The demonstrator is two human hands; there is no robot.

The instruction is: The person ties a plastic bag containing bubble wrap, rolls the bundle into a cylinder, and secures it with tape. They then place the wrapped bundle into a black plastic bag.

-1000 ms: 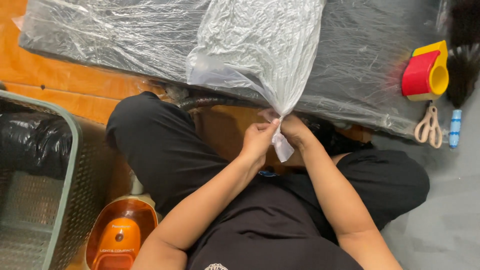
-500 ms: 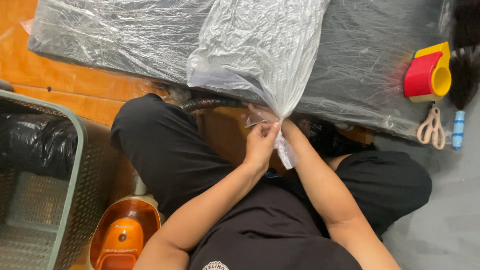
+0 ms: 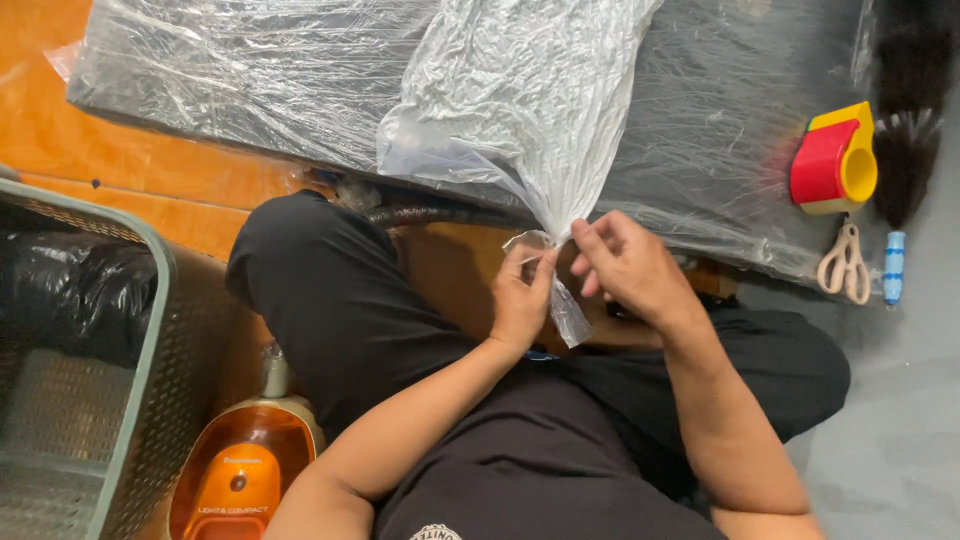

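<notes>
Clear plastic bag (image 3: 520, 110) — gathered neck pinched by left hand (image 3: 520, 300) and right hand (image 3: 625, 265) fingers; keep the twist tight just above the fingertips.

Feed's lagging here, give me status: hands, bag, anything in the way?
Left hand and right hand both pinch the gathered neck of the clear plastic bag. Bag lies on wrapped black board. Nothing blocking.

hands (image 3: 575, 285): 2 | plastic bag (image 3: 520, 100): 1 | scissors (image 3: 846, 262): 1 | tape dispenser (image 3: 833, 160): 1 | basket (image 3: 130, 400): 1
</notes>
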